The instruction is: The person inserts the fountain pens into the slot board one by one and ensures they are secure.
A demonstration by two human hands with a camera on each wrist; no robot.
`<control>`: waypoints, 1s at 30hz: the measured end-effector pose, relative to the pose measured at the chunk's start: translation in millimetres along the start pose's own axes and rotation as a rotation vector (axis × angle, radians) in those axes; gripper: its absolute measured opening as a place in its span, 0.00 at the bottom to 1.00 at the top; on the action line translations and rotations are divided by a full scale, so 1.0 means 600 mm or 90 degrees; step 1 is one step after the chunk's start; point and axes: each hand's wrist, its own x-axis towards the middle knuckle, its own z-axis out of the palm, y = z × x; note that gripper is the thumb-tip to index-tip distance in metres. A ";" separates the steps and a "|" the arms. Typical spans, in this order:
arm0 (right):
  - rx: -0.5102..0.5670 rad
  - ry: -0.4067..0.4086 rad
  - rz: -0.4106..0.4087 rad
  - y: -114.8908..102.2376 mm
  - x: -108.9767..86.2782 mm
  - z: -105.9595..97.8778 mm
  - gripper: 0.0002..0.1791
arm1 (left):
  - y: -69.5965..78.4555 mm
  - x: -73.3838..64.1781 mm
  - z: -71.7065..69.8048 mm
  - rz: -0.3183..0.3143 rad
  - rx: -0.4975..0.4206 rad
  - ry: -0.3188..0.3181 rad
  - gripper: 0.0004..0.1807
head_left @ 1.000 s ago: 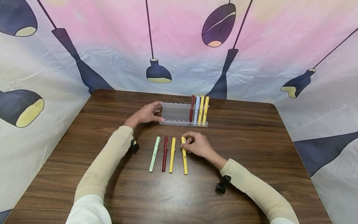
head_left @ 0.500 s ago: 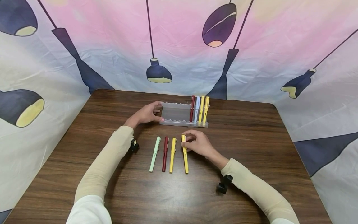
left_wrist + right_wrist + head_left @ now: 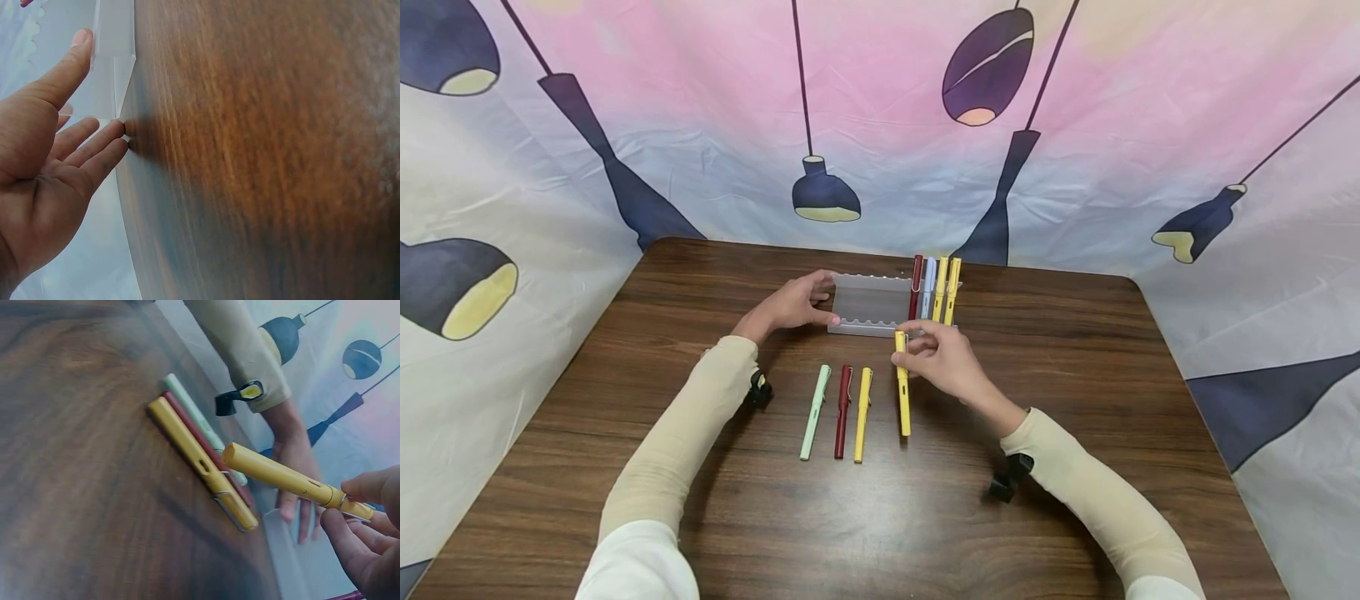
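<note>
Yellow pen (image 3: 903, 404) pinched by right grip (image 3: 947, 360), which partly masks rack (image 3: 867, 328). Left grip (image 3: 790, 305) spread at rack's left end, near far edge of surface (image 3: 1060, 367).

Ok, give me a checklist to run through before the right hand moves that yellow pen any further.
1. Held yellow pen gripped: ok, the right hand pinches it near one end.
2. Held yellow pen off the table: ok, the right wrist view shows it raised.
3. Held yellow pen over free room in the clear rack: not ok, most of it is in front of the rack.
4. Room in the rack: ok, no pen stands left of the rack's dark red pen.
5. Left hand at the rack: ok, at its left end.
6. Rack held firmly: cannot tell, pressure does not show.
</note>
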 end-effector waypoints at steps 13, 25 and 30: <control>-0.064 0.075 -0.025 -0.035 0.023 -0.020 0.23 | 0.001 0.001 -0.002 0.002 -0.001 -0.001 0.50; -0.109 0.175 -0.108 -0.052 0.052 -0.031 0.25 | -0.001 0.002 0.000 0.001 -0.007 -0.001 0.50; -0.100 0.210 -0.133 -0.055 0.067 -0.035 0.25 | -0.001 0.003 -0.001 0.004 -0.007 -0.001 0.49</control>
